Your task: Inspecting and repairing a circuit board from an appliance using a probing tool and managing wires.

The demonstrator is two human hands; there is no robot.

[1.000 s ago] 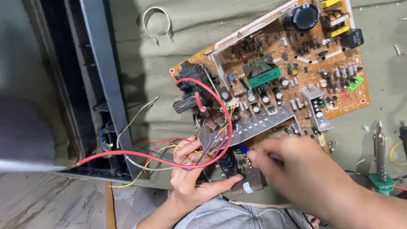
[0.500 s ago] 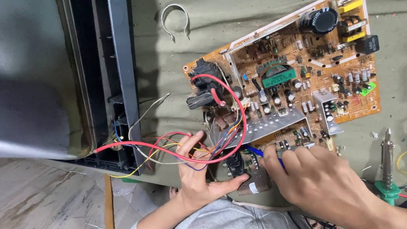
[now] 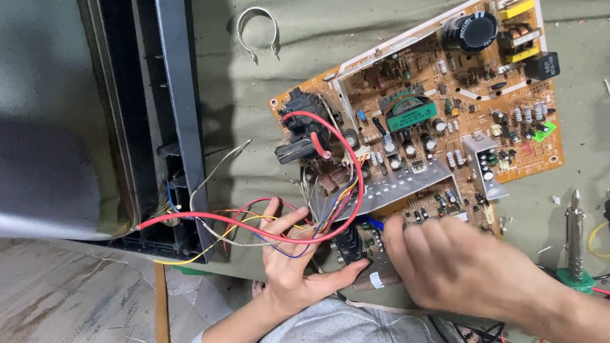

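Even, soft daylight, sharp throughout (right hand (image 3: 458, 269) slightly motion-blurred)
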